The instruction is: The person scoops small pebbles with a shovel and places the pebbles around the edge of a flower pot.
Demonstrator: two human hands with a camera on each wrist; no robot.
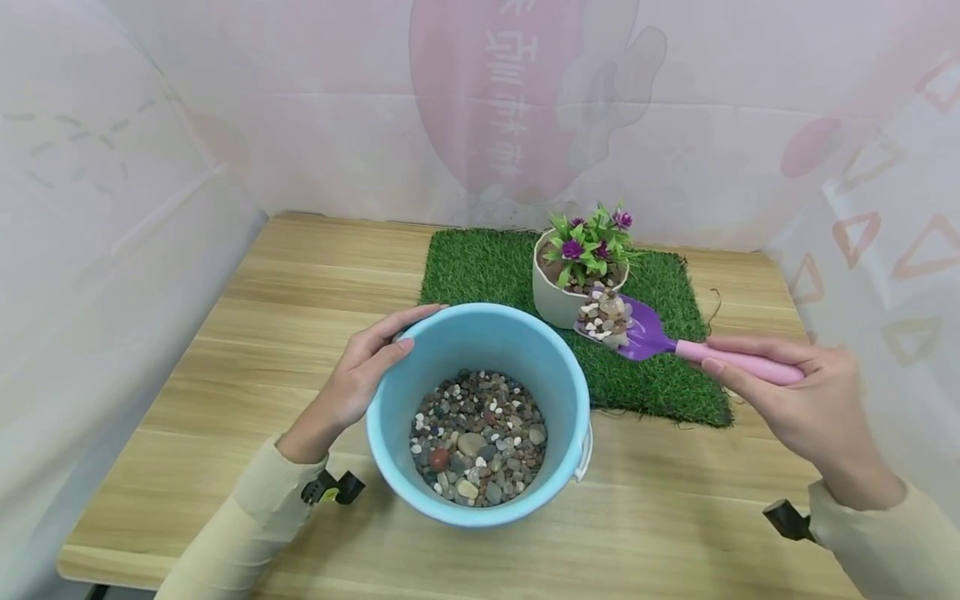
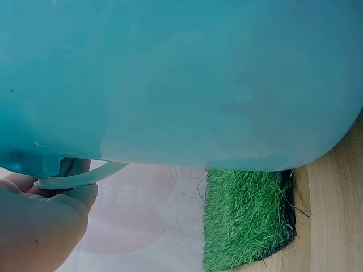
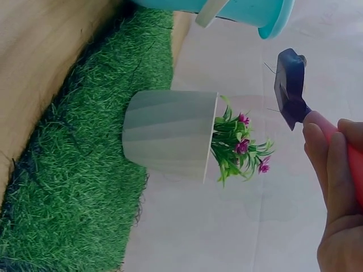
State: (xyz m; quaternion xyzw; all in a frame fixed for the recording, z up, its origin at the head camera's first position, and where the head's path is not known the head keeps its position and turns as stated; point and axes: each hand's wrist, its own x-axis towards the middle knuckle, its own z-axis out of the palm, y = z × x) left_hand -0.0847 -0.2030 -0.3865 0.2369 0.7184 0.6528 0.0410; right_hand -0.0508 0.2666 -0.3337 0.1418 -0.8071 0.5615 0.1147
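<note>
My left hand [image 1: 360, 375] grips the rim of a light blue bucket [image 1: 495, 342], thumb inside and fingers round the outer side by the handle mount [image 2: 50, 164]. Mixed pebbles [image 1: 480, 442] cover the bucket's bottom. In my right hand [image 1: 813, 396] is the pink handle of a garden trowel [image 1: 647, 333]. Its purple blade, tilted slightly, carries a heap of small pebbles [image 1: 603, 315]. In the head view the blade overlaps the front right of a white flowerpot [image 1: 553, 298]; the right wrist view shows it above the pot's level. Purple flowers with green leaves [image 3: 241, 147] grow from the pot.
Under the pot lies a green artificial turf mat [image 1: 480, 267] on a wooden table [image 1: 300, 308]. Some small pebbles [image 1: 581, 285] lie in the pot at its front. The bucket's white handle [image 1: 585, 454] hangs at its right. Printed cloth walls [image 1: 330, 133] enclose the table.
</note>
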